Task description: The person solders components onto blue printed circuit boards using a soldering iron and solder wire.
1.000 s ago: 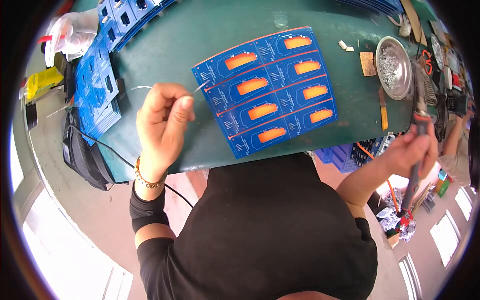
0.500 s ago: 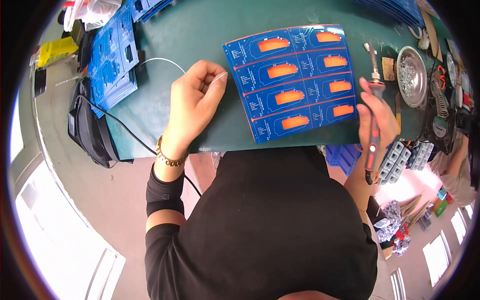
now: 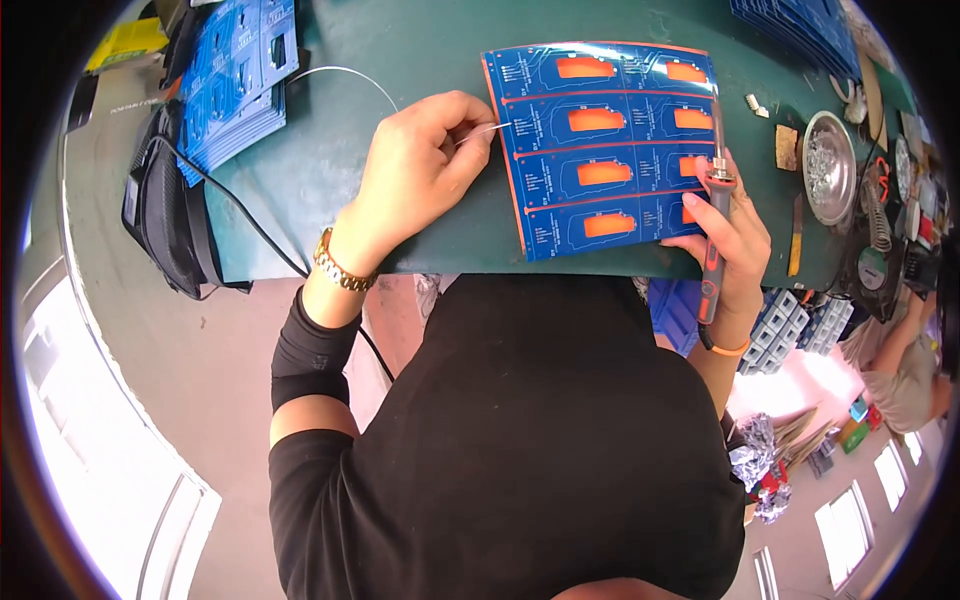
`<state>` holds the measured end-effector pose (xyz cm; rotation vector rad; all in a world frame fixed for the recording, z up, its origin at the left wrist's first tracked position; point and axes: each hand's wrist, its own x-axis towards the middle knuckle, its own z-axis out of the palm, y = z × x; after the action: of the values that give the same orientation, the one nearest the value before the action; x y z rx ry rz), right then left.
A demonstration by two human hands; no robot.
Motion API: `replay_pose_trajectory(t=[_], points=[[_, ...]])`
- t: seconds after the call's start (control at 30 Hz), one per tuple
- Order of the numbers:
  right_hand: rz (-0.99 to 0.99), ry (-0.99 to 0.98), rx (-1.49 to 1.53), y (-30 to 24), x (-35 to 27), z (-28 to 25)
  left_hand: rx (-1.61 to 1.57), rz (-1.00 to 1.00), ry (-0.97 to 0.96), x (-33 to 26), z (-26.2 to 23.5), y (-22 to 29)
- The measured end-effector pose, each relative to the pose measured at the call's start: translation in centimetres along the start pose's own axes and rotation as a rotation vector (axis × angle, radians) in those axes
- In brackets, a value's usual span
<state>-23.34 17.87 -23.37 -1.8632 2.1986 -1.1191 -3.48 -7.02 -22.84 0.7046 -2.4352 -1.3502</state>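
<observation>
A blue panel of joined circuit boards [image 3: 560, 155] with orange cut-outs and borders lies on the green work surface before me. My left hand [image 3: 425, 165], fingers closed, pinches a thin solder wire [image 3: 350, 73]; the wire's end reaches the panel's left edge. In my right hand [image 3: 738, 225] is a grey and red soldering iron [image 3: 714, 250], its metal shaft pointing away from me along the panel's right edge. Fingers of that hand overlap the panel's lower right corner. Whether the iron's tip touches the panel I cannot tell.
Stacked blue boards [image 3: 225, 110] lie at the left, with more boards [image 3: 800, 35] at the far right. Right of the panel are a metal dish [image 3: 828, 170] of small bits, a brown sponge-like block [image 3: 787, 147] and a yellow-handled tool [image 3: 796, 250]. A black cable [image 3: 240, 220] hangs over the left edge.
My left hand has moved right, bringing the solder wire's end to the panel's left edge. My right hand and the iron have come left, onto the panel's right side.
</observation>
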Motion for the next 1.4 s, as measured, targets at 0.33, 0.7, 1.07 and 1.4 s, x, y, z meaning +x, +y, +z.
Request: replay_pose_trajectory(t=[0.33,0.7,1.07,1.4], points=[[-0.193,0.319,-0.072,-0.4,0.4,-0.2,0.069,0.193,0.088,-0.1,0.1,-1.1],[-0.279,1.094,-0.392,3.6,-0.9,-4.1,-0.106,0.446,0.056,-1.4,0.1,-0.4],[0.170,1.203,0.605,0.8,-1.9,-3.6,-0.201,0.073,-0.477,-2.9,-5.1,0.3],[0.449,1.020,0.520,-1.3,-2.5,-3.4,0.187,0.353,-0.032,3.3,-1.3,0.0]])
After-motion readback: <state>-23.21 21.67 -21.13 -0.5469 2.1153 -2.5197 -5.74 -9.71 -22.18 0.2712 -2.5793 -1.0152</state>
